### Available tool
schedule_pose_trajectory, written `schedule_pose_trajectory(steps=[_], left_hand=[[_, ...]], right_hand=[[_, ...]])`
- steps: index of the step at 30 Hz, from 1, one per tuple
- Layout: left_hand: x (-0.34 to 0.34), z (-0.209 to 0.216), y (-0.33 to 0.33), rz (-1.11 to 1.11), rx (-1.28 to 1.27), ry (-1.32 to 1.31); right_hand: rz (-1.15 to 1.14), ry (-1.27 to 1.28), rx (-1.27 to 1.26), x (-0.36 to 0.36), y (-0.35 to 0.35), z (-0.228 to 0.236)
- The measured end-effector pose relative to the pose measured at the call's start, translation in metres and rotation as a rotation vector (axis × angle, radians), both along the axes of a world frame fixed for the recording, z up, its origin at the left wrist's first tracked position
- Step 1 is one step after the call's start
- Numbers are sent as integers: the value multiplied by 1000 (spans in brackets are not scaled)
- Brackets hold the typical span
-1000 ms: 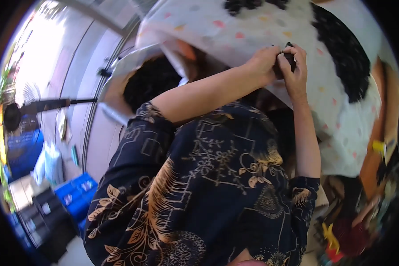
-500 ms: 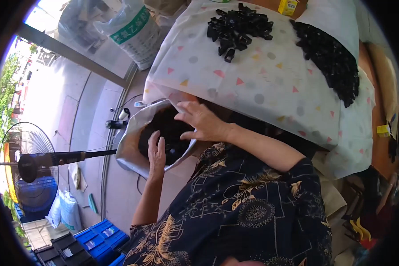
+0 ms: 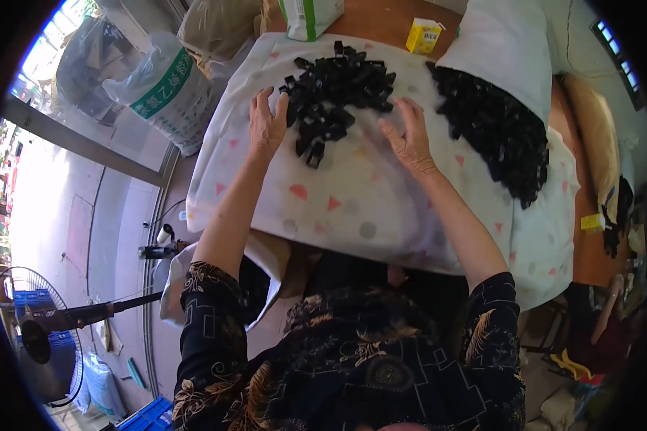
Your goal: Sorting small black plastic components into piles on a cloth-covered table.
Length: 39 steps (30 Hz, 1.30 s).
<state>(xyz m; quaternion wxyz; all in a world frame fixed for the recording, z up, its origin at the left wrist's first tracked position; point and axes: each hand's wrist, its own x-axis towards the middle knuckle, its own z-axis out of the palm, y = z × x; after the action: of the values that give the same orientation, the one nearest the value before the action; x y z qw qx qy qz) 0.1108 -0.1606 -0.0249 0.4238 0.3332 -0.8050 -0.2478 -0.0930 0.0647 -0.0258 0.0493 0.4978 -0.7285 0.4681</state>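
Observation:
A loose pile of small black plastic parts (image 3: 338,86) lies on a white tablecloth (image 3: 266,190) printed with coloured shapes. At the pile's left edge is my left hand (image 3: 267,123), open with fingers stretched forward. My right hand (image 3: 410,140) is open just off the pile's right side, thumb apart from the fingers. Neither hand holds anything. Farther right, a larger heap of the same black parts (image 3: 492,129) spills from under a white sack (image 3: 507,50).
Below the table's left edge stands an open white sack (image 3: 273,287), partly behind my left arm. A fan (image 3: 39,334) is at the far left. Behind the pile sit a yellow box (image 3: 424,36) and a green-and-white bag (image 3: 313,18). A full sack (image 3: 169,93) leans at the left.
Both hands have moved from over the open floor sack up to the two sides of the black pile on the table. The view has shifted toward the tabletop.

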Motion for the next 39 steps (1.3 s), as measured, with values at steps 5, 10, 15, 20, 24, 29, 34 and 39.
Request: schedule_pose_trajectory(steps=[5, 10, 15, 20, 24, 29, 34, 39], left_hand=[[-29, -12, 11, -37, 18, -135], [-19, -6, 14, -4, 96, -166], [-35, -4, 19, -34, 58, -244], [-27, -9, 9, 0, 2, -231], [-38, -14, 16, 27, 52, -231], [-49, -14, 44, 92, -21, -334], [-40, -17, 38, 117, -14, -252], [-37, -17, 32, 109, 5, -232]], right_hand=[[14, -31, 40, -77, -44, 4], [161, -174, 192, -115, -116, 17], [180, -64, 280, -148, -162, -3], [313, 55, 248, -120, -159, -7], [233, 13, 274, -94, -125, -2], [239, 103, 265, -81, -58, 4], [22, 307, 164, -73, 45, 38], [-467, 630, 147, -123, 149, 69]])
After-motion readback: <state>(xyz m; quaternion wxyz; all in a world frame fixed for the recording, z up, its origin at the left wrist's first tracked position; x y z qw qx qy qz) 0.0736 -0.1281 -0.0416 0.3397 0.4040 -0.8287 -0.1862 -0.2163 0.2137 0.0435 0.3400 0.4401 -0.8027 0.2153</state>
